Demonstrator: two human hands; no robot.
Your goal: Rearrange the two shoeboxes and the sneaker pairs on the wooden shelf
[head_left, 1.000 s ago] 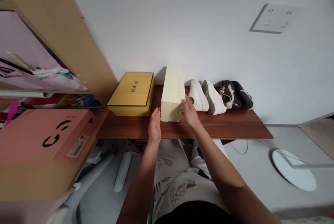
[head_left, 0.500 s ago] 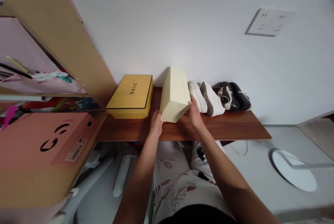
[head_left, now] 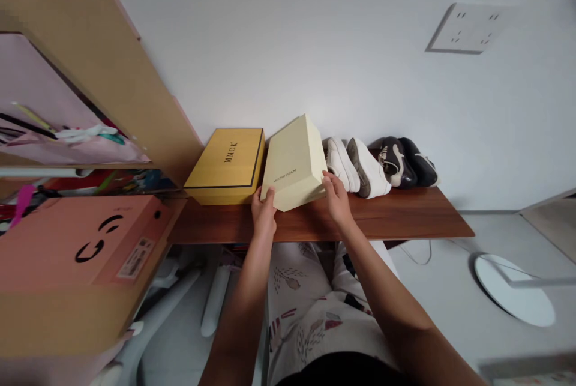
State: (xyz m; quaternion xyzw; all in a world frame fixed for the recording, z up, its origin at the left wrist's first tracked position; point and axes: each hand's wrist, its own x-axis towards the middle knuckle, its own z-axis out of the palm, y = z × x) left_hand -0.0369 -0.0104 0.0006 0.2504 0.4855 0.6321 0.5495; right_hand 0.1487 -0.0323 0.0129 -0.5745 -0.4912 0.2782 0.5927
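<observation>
Both my hands grip a cream shoebox with small dark lettering, tilted above the brown wooden shelf. At its near left corner, my left hand is closed with the thumb on the lid face. My right hand pinches the near right edge. To the left lies a yellow shoebox marked MMOK. Just right of the cream box stand white sneakers, with dark shoes farther right. The underside of the cream box is hidden.
A pink box sits on the cabinet at left, below a tan panel. Behind the shelf rises a white wall with a socket plate. A round white base stands at lower right.
The cream shoebox has rolled toward the right, so its broad lettered face now shows upward. My left thumb has come onto that face; both hands keep hold.
</observation>
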